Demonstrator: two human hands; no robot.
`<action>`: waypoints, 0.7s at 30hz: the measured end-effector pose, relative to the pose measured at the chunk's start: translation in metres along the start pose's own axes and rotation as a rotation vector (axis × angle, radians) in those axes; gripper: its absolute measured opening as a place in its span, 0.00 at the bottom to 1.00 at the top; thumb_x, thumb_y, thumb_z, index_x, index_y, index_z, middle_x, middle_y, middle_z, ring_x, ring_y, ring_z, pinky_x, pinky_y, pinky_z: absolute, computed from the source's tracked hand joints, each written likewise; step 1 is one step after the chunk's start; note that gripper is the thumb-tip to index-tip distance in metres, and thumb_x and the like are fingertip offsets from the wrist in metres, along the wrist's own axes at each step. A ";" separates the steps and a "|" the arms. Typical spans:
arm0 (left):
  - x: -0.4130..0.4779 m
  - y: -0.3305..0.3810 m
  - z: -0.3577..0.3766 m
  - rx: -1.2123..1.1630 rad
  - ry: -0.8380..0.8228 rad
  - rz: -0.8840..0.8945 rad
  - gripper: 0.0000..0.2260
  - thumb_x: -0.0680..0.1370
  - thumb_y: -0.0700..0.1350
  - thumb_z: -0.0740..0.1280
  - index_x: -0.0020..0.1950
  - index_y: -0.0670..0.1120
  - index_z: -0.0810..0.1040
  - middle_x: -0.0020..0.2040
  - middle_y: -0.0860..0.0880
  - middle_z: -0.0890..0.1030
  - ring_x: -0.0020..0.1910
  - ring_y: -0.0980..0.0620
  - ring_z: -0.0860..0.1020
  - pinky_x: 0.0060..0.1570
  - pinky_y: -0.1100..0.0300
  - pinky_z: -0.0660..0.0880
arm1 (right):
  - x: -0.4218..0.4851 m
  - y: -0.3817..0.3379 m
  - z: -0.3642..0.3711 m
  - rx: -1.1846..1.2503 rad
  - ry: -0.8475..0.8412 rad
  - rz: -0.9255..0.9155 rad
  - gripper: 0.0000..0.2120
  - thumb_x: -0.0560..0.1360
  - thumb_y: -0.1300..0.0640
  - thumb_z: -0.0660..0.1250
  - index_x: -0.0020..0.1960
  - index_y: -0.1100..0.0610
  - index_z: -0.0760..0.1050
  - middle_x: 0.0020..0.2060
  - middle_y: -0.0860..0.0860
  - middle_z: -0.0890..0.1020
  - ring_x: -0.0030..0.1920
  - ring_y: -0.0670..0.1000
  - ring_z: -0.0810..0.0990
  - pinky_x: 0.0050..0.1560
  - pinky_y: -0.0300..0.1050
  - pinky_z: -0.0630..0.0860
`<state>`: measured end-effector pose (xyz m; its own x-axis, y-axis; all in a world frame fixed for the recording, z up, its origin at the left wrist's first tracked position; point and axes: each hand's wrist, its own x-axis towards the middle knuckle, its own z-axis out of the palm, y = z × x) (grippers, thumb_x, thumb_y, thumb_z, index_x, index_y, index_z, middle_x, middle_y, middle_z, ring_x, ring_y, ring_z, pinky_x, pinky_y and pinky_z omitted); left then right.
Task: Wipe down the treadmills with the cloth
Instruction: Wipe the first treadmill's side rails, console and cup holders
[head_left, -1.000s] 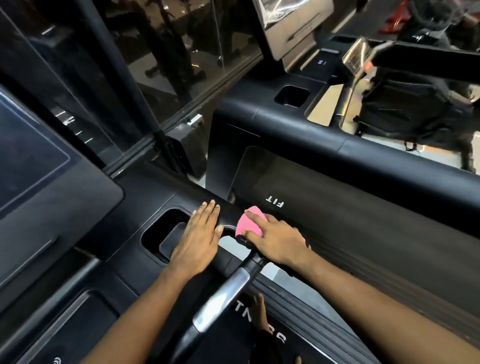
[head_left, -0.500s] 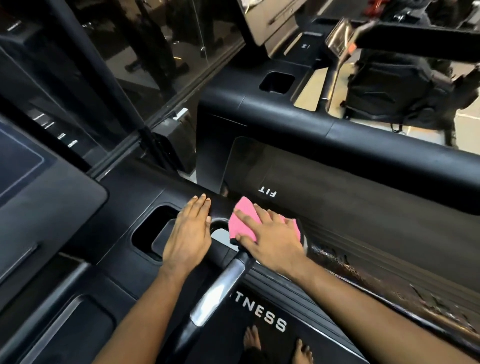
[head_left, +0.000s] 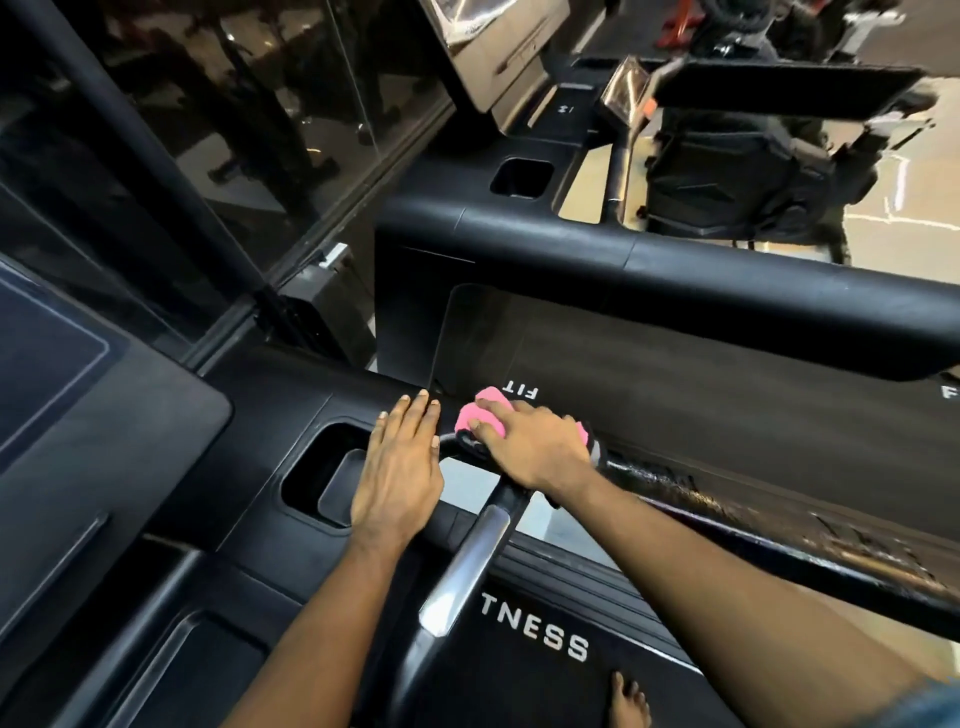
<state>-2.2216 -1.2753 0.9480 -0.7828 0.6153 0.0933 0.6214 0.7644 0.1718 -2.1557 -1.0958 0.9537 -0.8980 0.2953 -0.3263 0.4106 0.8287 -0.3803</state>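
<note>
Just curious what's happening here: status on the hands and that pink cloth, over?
Left hand flat on the black console. Right hand pressing the pink cloth onto the handrail. Nothing seen in the way.

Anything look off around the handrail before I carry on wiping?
Nothing is damaged or askew. The side rail right of the pink cloth shows glossy, patchy streaks, likely a wet film. The right hand presses the cloth; the left hand rests flat.

Left hand beside cup recess; right hand on cloth atop handrail.
</note>
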 end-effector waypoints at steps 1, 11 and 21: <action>-0.001 -0.001 0.000 0.014 -0.004 0.024 0.22 0.85 0.44 0.53 0.80 0.47 0.62 0.81 0.50 0.60 0.81 0.50 0.54 0.79 0.53 0.46 | -0.008 0.005 0.002 -0.022 0.022 0.005 0.27 0.82 0.33 0.45 0.79 0.36 0.57 0.74 0.49 0.71 0.71 0.59 0.71 0.67 0.63 0.65; 0.000 -0.001 0.000 0.032 -0.059 0.098 0.23 0.85 0.48 0.50 0.81 0.49 0.60 0.81 0.52 0.60 0.81 0.50 0.54 0.80 0.48 0.49 | -0.051 0.034 0.019 -0.059 0.277 0.401 0.25 0.81 0.37 0.47 0.71 0.43 0.71 0.63 0.52 0.80 0.64 0.59 0.75 0.66 0.61 0.64; 0.000 -0.004 0.006 0.036 -0.061 0.107 0.23 0.85 0.48 0.51 0.81 0.47 0.61 0.81 0.50 0.61 0.80 0.49 0.56 0.80 0.46 0.51 | -0.084 0.072 0.021 -0.078 0.303 0.138 0.24 0.81 0.33 0.49 0.74 0.37 0.67 0.71 0.44 0.75 0.71 0.54 0.73 0.68 0.56 0.66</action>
<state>-2.2240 -1.2770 0.9418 -0.7089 0.7036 0.0487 0.7031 0.6994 0.1283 -2.0469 -1.0708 0.9352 -0.8457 0.5254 -0.0934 0.5288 0.8015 -0.2794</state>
